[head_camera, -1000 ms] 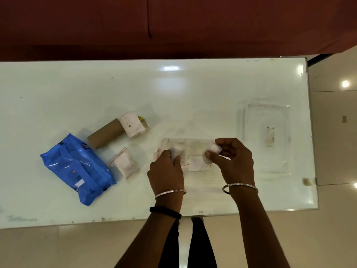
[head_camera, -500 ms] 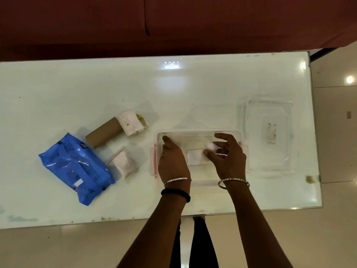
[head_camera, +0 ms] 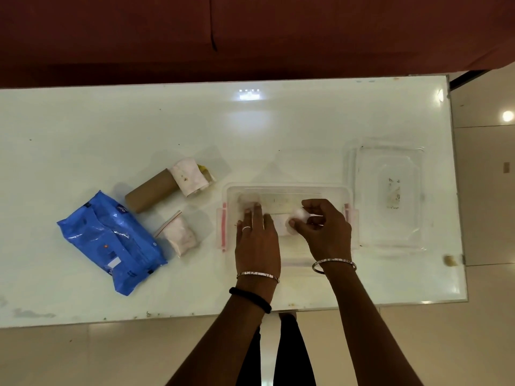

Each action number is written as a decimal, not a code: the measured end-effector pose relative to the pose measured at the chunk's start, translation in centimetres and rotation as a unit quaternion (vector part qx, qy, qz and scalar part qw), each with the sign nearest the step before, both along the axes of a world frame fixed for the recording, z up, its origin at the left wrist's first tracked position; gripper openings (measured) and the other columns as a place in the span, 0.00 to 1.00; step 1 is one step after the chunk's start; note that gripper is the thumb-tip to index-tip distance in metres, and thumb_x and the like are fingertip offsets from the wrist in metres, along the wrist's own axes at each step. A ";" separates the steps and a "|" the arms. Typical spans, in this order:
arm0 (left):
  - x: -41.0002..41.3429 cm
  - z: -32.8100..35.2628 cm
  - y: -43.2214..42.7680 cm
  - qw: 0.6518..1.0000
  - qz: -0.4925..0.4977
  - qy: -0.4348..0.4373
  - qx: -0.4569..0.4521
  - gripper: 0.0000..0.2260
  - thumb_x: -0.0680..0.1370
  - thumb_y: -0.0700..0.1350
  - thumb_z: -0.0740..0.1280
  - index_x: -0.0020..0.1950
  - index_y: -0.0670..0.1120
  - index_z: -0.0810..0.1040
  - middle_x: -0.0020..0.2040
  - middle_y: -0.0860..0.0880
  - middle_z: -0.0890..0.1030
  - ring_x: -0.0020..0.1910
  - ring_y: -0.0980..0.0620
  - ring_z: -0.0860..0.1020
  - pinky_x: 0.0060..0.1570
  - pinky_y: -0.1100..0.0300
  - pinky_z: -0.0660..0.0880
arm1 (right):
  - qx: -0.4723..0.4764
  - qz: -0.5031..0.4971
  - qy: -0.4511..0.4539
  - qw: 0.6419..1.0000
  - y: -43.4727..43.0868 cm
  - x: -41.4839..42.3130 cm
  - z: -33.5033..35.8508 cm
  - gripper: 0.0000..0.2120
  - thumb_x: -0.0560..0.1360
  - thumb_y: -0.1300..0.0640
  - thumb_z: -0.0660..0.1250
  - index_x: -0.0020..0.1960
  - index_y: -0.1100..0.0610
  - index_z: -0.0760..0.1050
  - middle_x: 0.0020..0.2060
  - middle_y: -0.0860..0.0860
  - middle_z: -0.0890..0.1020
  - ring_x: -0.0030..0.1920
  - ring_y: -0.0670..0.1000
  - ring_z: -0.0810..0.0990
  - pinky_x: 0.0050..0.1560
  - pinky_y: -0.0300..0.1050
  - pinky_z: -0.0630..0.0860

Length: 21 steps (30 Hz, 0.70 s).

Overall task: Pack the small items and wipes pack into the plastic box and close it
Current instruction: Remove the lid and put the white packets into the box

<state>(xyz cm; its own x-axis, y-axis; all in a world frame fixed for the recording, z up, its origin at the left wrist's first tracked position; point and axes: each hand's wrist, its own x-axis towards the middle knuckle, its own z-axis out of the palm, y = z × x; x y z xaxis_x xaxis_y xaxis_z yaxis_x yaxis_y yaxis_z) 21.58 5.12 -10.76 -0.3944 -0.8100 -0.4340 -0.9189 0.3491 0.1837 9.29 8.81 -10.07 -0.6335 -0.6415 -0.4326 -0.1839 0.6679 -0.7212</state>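
Inside the plastic box (head_camera: 287, 190), the right hand (head_camera: 326, 231) pinches a small white ball (head_camera: 299, 214) between thumb and fingers (head_camera: 312, 203), the other fingers curled; the left hand (head_camera: 257, 240) lies flat with its fingers (head_camera: 256, 211) pressed together, tips near a faint white item (head_camera: 248, 197) at the box's far left corner; a pale packet (head_camera: 281, 224) lies in the box between the hands; the box sits by the table's (head_camera: 167, 126) near edge, its clear lid (head_camera: 390, 196) just beside it toward the right edge; left of the box lie a small zip bag (head_camera: 178, 236), a cardboard tube (head_camera: 152, 193) touching a white wrapped bundle (head_camera: 189, 178), and the blue wipes pack (head_camera: 111, 240) toward the left edge.
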 end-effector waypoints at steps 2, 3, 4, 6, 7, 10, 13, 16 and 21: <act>0.2 -0.3 -0.6 1.000 -0.004 0.006 0.005 0.23 0.66 0.34 0.73 0.61 0.38 0.76 0.69 0.40 0.73 0.63 0.39 0.76 0.58 0.47 0.77 | 0.007 0.003 -0.002 1.000 0.1 0.0 -0.2 0.22 0.64 0.58 0.79 0.56 0.57 0.79 0.47 0.48 0.83 0.38 0.43 0.80 0.37 0.22 0.73; 0.4 -0.3 -0.8 1.000 -0.004 0.011 0.009 0.24 0.67 0.34 0.73 0.62 0.38 0.76 0.69 0.40 0.73 0.62 0.39 0.76 0.58 0.47 0.77 | 0.010 0.005 -0.003 1.000 0.0 0.0 -0.3 0.22 0.64 0.57 0.80 0.56 0.57 0.79 0.47 0.48 0.83 0.38 0.43 0.80 0.37 0.22 0.73; 0.6 -0.3 -0.9 1.000 -0.001 0.020 0.010 0.23 0.67 0.34 0.73 0.61 0.38 0.76 0.69 0.40 0.73 0.61 0.40 0.77 0.57 0.48 0.78 | 0.011 0.005 -0.004 1.000 0.0 0.0 -0.3 0.22 0.64 0.57 0.80 0.56 0.57 0.79 0.46 0.48 0.82 0.38 0.42 0.80 0.37 0.21 0.73; 0.9 0.2 -0.9 0.998 0.020 0.057 0.012 0.21 0.69 0.35 0.72 0.62 0.40 0.76 0.68 0.41 0.73 0.61 0.40 0.78 0.56 0.51 0.77 | 0.012 0.000 -0.008 1.000 -0.2 0.0 -0.3 0.22 0.64 0.56 0.80 0.55 0.56 0.78 0.45 0.48 0.82 0.38 0.39 0.79 0.36 0.22 0.73; 1.0 0.7 -0.9 0.996 0.036 0.084 0.016 0.20 0.71 0.35 0.70 0.63 0.42 0.75 0.69 0.41 0.73 0.62 0.41 0.77 0.57 0.51 0.77 | 0.011 -0.003 -0.008 1.000 -0.4 0.1 -0.3 0.22 0.63 0.56 0.80 0.55 0.56 0.79 0.44 0.47 0.82 0.38 0.38 0.79 0.36 0.22 0.73; 1.7 3.0 -1.1 0.983 0.066 0.169 -0.020 0.14 0.75 0.38 0.66 0.61 0.45 0.77 0.63 0.45 0.79 0.55 0.45 0.81 0.52 0.54 0.79 | 0.006 -0.009 -0.003 1.000 -1.2 0.5 -0.4 0.20 0.63 0.55 0.80 0.51 0.56 0.79 0.42 0.46 0.82 0.38 0.41 0.81 0.37 0.23 0.74; 3.0 4.8 -1.9 0.963 0.104 0.244 -0.049 0.10 0.76 0.40 0.65 0.56 0.46 0.79 0.53 0.48 0.83 0.48 0.49 0.82 0.47 0.62 0.77 | 0.015 -0.016 -0.016 1.000 -2.4 1.3 -0.6 0.18 0.62 0.56 0.80 0.49 0.58 0.80 0.41 0.48 0.83 0.38 0.44 0.81 0.37 0.23 0.74; 4.3 5.1 -2.7 0.944 0.148 0.290 -0.055 0.09 0.77 0.41 0.63 0.54 0.46 0.80 0.49 0.48 0.83 0.47 0.50 0.82 0.47 0.57 0.80 | 0.033 -0.031 -0.031 0.998 -3.6 2.4 -1.2 0.17 0.62 0.56 0.80 0.48 0.58 0.81 0.40 0.51 0.84 0.38 0.48 0.83 0.39 0.28 0.76; 5.8 5.0 -3.8 0.894 0.290 0.336 -0.062 0.08 0.77 0.42 0.62 0.51 0.47 0.80 0.46 0.50 0.83 0.40 0.52 0.82 0.39 0.55 0.81 | 0.048 -0.034 0.009 0.998 -4.7 3.5 -2.7 0.14 0.63 0.55 0.79 0.46 0.57 0.82 0.40 0.52 0.86 0.38 0.48 0.84 0.42 0.31 0.75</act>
<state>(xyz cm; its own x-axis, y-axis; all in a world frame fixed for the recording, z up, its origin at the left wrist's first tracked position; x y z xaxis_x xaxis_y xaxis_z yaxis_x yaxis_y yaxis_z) 27.38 1.35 -5.80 -0.0307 -0.9885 -0.1483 -0.6485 -0.0932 0.7555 12.83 4.11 -12.80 -0.6819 -0.5533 -0.4783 -0.1480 0.7448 -0.6507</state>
